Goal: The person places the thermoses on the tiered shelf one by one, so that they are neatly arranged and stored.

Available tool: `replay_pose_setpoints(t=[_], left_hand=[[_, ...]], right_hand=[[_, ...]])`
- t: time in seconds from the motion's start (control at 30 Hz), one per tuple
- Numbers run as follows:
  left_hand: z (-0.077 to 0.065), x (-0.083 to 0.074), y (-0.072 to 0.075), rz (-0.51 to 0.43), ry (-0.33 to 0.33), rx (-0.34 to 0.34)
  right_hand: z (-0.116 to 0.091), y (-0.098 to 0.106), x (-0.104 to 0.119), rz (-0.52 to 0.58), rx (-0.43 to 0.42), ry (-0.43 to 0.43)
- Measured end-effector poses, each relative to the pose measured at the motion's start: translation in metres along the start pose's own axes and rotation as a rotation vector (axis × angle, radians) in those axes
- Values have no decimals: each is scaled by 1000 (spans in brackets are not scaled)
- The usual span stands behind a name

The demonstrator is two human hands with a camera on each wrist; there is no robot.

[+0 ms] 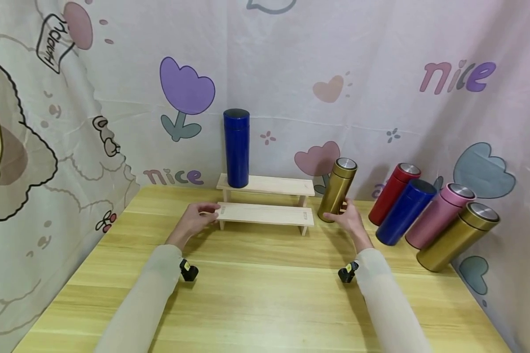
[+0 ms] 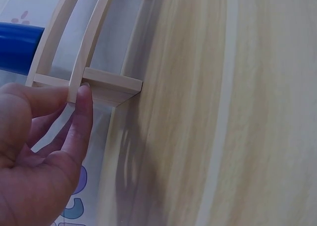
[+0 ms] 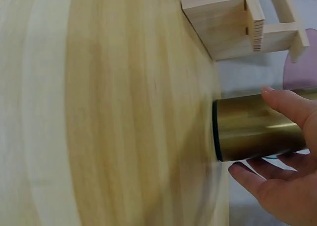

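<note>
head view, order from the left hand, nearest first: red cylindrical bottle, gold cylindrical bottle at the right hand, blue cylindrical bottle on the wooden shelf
1. Blue bottle: upper wooden shelf.
2. Gold bottle: at the right hand.
3. Red bottle: farther right.

Evenly bright head view, dimmer, hazier wrist views, soft shadows and faint sheen on the tabletop (image 1: 265, 301)
</note>
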State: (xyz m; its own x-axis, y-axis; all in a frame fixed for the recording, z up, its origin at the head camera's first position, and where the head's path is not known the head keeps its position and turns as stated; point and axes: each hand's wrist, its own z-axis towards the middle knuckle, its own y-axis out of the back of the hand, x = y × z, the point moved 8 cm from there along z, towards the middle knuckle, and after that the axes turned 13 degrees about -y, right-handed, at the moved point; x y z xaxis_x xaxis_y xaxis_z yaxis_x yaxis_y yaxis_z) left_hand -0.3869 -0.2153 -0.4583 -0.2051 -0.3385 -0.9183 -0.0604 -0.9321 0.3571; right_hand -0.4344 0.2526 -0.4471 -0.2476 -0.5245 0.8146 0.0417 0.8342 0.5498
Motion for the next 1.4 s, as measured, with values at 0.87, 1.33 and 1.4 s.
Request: replay_pose_setpoints(t=[0.87,1.33,1.4], left_hand=[[0,1,2,13,-17,-3],[0,-1,1,2,-19,0],[0,-1,2,1,-17,0]], right_hand=[[10,-8,-10,34,-121,-63],[7,-2,-6,37,-162,-27],[6,-2,-5,38,-160,-25]])
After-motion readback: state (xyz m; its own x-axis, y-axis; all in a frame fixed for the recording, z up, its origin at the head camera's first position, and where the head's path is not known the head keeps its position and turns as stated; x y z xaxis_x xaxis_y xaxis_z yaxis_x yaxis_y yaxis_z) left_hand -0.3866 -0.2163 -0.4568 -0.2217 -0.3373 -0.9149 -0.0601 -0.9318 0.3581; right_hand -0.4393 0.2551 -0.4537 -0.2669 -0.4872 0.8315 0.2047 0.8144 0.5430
